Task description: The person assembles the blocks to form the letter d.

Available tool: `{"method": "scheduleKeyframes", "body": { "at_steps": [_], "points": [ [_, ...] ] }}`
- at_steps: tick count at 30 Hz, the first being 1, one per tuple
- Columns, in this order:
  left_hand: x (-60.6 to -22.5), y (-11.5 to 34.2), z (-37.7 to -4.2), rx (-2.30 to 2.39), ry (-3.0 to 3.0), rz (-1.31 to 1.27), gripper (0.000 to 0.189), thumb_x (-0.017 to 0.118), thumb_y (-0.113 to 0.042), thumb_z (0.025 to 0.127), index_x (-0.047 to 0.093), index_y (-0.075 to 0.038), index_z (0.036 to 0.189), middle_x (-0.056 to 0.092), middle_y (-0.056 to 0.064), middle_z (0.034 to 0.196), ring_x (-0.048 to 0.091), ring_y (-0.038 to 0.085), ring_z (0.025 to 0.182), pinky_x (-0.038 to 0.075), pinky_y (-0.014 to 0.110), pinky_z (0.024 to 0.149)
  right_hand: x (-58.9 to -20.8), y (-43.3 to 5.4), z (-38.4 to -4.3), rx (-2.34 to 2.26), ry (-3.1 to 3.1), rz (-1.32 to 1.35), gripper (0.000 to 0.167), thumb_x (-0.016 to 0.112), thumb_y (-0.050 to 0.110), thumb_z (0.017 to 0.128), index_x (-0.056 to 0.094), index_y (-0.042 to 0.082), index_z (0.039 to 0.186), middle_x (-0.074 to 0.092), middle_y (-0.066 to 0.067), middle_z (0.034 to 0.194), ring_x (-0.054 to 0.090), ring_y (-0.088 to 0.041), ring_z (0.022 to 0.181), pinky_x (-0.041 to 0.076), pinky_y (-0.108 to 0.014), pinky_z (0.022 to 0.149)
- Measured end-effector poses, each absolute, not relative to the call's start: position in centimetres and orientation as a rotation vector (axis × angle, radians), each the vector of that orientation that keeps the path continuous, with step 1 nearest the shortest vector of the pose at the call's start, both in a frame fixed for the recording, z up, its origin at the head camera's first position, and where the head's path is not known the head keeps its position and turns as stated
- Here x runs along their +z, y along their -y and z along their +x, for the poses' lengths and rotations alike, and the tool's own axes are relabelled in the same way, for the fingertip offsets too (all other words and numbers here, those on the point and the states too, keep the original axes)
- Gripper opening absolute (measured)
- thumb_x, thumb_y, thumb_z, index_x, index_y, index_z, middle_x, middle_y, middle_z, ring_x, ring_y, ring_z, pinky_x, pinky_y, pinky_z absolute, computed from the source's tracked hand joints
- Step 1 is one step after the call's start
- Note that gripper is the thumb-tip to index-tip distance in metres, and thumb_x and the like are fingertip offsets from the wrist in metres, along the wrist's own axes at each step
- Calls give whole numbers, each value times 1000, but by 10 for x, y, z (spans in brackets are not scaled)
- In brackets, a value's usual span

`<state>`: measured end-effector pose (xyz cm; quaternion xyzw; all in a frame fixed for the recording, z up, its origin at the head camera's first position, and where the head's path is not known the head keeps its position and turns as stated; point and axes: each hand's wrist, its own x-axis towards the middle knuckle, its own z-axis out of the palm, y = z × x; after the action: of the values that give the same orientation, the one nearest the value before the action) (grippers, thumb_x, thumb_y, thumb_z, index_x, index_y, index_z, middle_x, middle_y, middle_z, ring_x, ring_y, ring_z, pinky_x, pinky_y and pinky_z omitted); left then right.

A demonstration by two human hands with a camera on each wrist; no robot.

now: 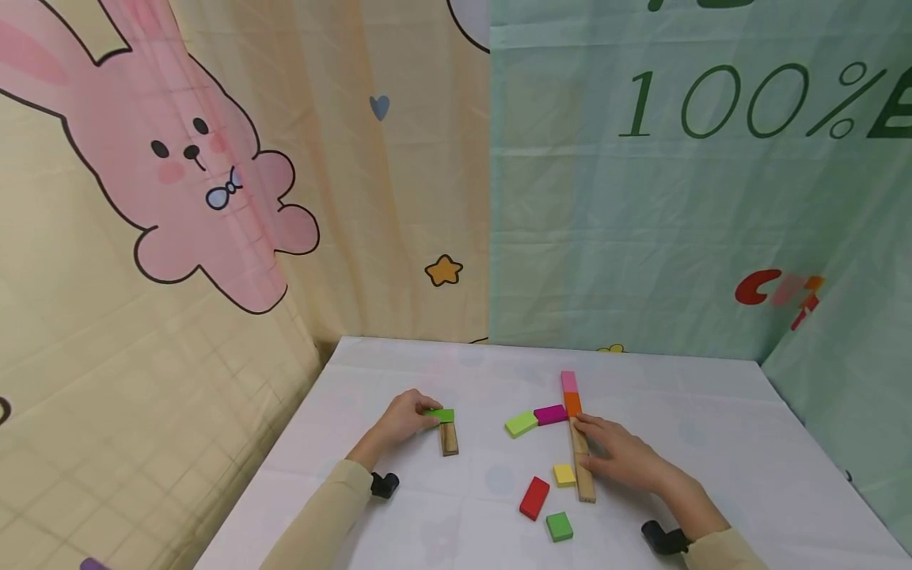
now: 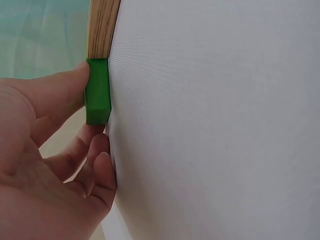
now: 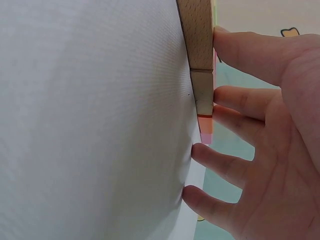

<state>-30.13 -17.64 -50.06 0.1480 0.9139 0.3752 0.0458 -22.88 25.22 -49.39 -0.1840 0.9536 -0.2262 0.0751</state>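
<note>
My left hand (image 1: 406,418) pinches a green block (image 1: 445,415) at the far end of a short wooden block (image 1: 449,439). Thumb and fingers bracket the green block (image 2: 98,91) in the left wrist view, its end against the wood grain piece (image 2: 104,30). My right hand (image 1: 623,453) rests its thumb and nearly straight fingertips along a row of plain wooden blocks (image 1: 582,467). An orange block (image 1: 573,405) and a pink block (image 1: 568,382) continue that row away from me. A magenta block (image 1: 551,415) and a lime block (image 1: 522,424) branch off leftward.
Nearer me lie a yellow block (image 1: 564,476), a red block (image 1: 534,498) and a darker green block (image 1: 559,526), left of the wooden row. The white-covered table (image 1: 399,522) ends at printed curtains (image 1: 399,198) behind and at the sides.
</note>
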Motion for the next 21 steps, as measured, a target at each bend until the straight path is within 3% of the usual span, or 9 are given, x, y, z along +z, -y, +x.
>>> {"method": "scheduleKeyframes", "body": {
  "at_steps": [21],
  "points": [
    [-495, 171, -294, 1194, -2834, 476, 19, 80, -6, 85, 76, -15, 101, 67, 1, 97, 53, 19, 83, 46, 35, 72, -494, -252, -229, -675, -2866, -560, 74, 70, 46, 92, 48, 8, 150, 40, -13, 156, 36, -42, 140, 35, -68, 103]
  ]
}}
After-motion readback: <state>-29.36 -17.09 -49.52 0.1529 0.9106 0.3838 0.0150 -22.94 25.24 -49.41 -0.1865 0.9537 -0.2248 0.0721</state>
